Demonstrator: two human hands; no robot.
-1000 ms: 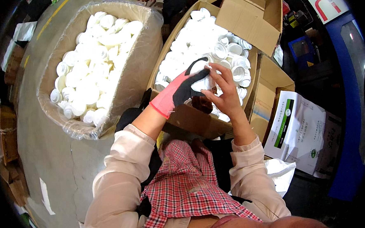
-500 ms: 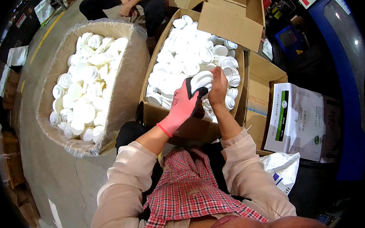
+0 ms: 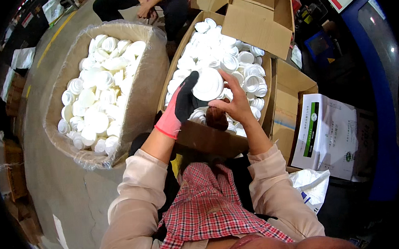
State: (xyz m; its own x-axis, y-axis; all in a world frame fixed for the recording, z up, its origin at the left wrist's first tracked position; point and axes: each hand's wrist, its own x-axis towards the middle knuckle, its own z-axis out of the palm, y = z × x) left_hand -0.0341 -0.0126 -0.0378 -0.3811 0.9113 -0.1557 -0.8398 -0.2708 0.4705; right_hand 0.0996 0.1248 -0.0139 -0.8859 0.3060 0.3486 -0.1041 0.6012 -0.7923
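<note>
A round white plastic lid (image 3: 208,84) is held up over an open cardboard box (image 3: 209,139) full of white lids. My left hand (image 3: 182,106), in a pink and black glove, grips the lid's left edge. My right hand (image 3: 233,105) is bare and holds the lid's right and lower edge with spread fingers. A small dark brown object (image 3: 217,119) shows just under my right palm; what it is cannot be made out.
A large plastic-lined cardboard bin (image 3: 137,100) of white lids stands on the left. An empty open carton (image 3: 285,108) and a white printed bag (image 3: 331,135) lie on the right. Another person (image 3: 164,2) sits beyond the boxes. Grey concrete floor (image 3: 72,194) lies at the lower left.
Both hands have kept hold of the white lid and turned it so that its flat round face now points up at me. The view has shifted slightly.
</note>
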